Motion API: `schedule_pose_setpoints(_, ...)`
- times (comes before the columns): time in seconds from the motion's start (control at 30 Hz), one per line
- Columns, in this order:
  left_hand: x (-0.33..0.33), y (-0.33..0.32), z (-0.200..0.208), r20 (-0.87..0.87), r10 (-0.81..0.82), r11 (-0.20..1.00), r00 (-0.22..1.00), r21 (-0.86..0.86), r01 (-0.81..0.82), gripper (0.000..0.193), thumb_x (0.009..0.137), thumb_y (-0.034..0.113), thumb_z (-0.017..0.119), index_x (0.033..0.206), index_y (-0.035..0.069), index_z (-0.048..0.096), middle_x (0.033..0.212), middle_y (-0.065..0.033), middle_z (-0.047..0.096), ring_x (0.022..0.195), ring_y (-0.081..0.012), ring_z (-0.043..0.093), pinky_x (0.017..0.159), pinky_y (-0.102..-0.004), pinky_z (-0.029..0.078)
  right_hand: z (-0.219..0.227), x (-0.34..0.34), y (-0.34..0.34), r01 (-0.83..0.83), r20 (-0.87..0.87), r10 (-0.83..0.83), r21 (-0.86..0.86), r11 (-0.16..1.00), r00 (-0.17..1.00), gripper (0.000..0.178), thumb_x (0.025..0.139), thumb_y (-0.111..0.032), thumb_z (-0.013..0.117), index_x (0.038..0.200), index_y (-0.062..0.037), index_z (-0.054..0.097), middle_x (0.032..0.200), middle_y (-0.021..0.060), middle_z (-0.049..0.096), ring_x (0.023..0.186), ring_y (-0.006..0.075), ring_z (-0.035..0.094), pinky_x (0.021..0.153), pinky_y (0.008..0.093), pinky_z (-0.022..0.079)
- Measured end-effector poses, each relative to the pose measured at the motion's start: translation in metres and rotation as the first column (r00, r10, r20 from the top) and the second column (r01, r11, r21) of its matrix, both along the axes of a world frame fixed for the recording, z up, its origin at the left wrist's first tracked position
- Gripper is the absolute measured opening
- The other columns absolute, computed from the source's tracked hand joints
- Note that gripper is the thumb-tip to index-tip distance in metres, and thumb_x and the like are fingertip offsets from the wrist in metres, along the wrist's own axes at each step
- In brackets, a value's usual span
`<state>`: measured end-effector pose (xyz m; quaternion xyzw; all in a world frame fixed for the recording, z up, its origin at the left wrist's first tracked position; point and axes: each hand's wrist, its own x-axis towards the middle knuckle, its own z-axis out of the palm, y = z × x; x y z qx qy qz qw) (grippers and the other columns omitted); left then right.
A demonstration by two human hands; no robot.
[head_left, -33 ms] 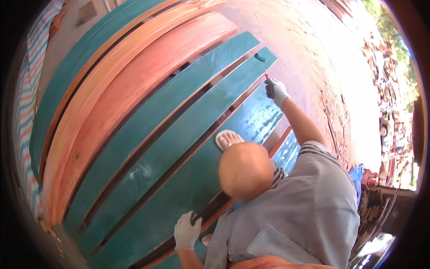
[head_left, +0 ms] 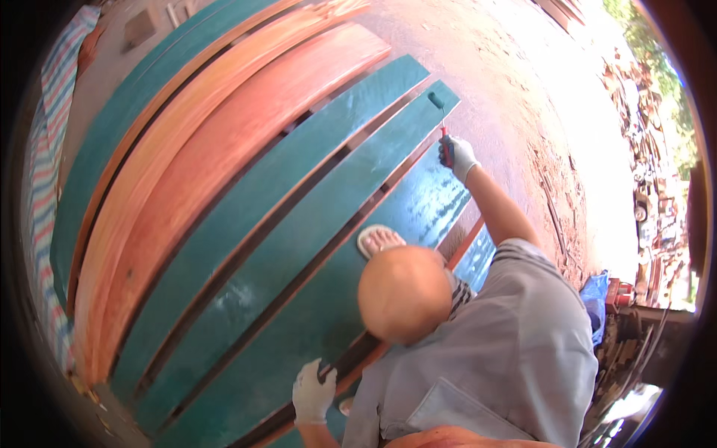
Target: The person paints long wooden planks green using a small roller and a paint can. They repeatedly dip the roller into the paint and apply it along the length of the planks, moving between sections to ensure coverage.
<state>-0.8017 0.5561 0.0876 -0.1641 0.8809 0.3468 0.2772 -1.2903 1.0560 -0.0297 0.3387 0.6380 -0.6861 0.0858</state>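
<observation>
My right hand (head_left: 461, 158), in a white glove with dark finger coating, is closed round the red handle of a small paint roller (head_left: 436, 100). Its green sleeve rests over the far end of a green-painted board (head_left: 306, 192). Low in the view, my left hand (head_left: 314, 391), gloved too, hovers by the dark gap between two boards. Its fingers curve loosely apart, and no held thing shows. One sandalled foot (head_left: 379, 240) stands on a wide green board (head_left: 299, 328) with wet, shiny patches toward its far end.
Unpainted reddish boards (head_left: 246, 127) lie to the left, with another green board (head_left: 93, 172) beyond them. A striped sheet (head_left: 46, 179) hangs along the left edge. At right are a blue plastic bag (head_left: 595, 305), a red object (head_left: 619, 293) and piled scraps.
The roller has dropped slightly nearer along the board's end, still in my right hand. The view has shifted a little; my left hand stays near the same gap.
</observation>
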Motion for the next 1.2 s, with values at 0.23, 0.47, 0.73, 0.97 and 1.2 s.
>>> schedule_pose_setpoints(0.23, -0.059, 0.007, -0.031, 0.343, 0.251, 0.965, 0.905, -0.013, -0.262, 0.039, 0.094, 0.03, 0.074, 0.123, 0.003, 0.075, 0.118, -0.017, 0.078, 0.113, -0.0374, 0.074, 0.098, -0.0449, 0.057, -0.086, -0.136, 0.023, 0.162, -0.022, -0.161, 0.038, 0.986, 0.987, 0.027, 0.104, -0.039, 0.065, 0.099, -0.0126, 0.068, 0.077, 0.0111, 0.072, 0.06, 0.0218, 0.065, 0.049, 0.0364, 0.043)
schedule_pose_setpoints(0.47, -0.093, -0.013, -0.053, 0.49, 0.219, 0.947, 0.844, 0.102, -0.305, 0.049, 0.101, 0.032, 0.07, 0.142, 0.005, 0.068, 0.138, -0.0242, 0.07, 0.129, -0.0364, 0.066, 0.109, -0.0428, 0.05, -0.121, -0.25, 0.059, 0.337, -0.174, -0.297, 0.293, 0.895, 0.939, 0.028, 0.097, -0.033, 0.067, 0.093, -0.0055, 0.074, 0.076, 0.0097, 0.069, 0.061, 0.0217, 0.063, 0.053, 0.0384, 0.048)
schedule_pose_setpoints(0.73, -0.15, 0.03, -0.056, 0.392, 0.358, 0.903, 0.848, 0.088, -0.421, 0.039, 0.096, 0.028, 0.076, 0.123, 0.0, 0.075, 0.117, -0.0173, 0.079, 0.109, -0.0296, 0.077, 0.095, -0.0374, 0.057, -0.133, -0.233, 0.045, 0.201, -0.088, -0.183, 0.277, 0.939, 0.979, 0.021, 0.089, -0.024, 0.075, 0.086, -0.0028, 0.075, 0.075, 0.0066, 0.065, 0.064, 0.0195, 0.061, 0.056, 0.0389, 0.051)
schedule_pose_setpoints(0.97, -0.153, 0.039, -0.069, 0.393, 0.335, 0.896, 0.856, 0.147, -0.418, 0.039, 0.095, 0.024, 0.077, 0.125, -0.001, 0.074, 0.118, -0.0163, 0.079, 0.11, -0.0279, 0.076, 0.097, -0.0371, 0.057, -0.12, -0.122, -0.047, 0.047, 0.023, -0.053, 0.217, 0.975, 0.998, 0.024, 0.098, -0.026, 0.073, 0.086, -0.0059, 0.066, 0.073, 0.0017, 0.059, 0.058, 0.0141, 0.056, 0.051, 0.0361, 0.046)
schedule_pose_setpoints(1.2, -0.149, 0.044, -0.073, 0.373, 0.347, 0.884, 0.861, 0.178, -0.433, 0.039, 0.095, 0.021, 0.078, 0.126, -0.001, 0.073, 0.12, -0.0154, 0.079, 0.111, -0.0262, 0.076, 0.099, -0.0369, 0.057, -0.061, -0.082, -0.083, -0.036, 0.087, 0.037, -0.017, 0.999, 0.996, 0.023, 0.104, -0.028, 0.07, 0.099, -0.008, 0.06, 0.079, 0.0031, 0.062, 0.059, 0.0144, 0.061, 0.054, 0.035, 0.055)
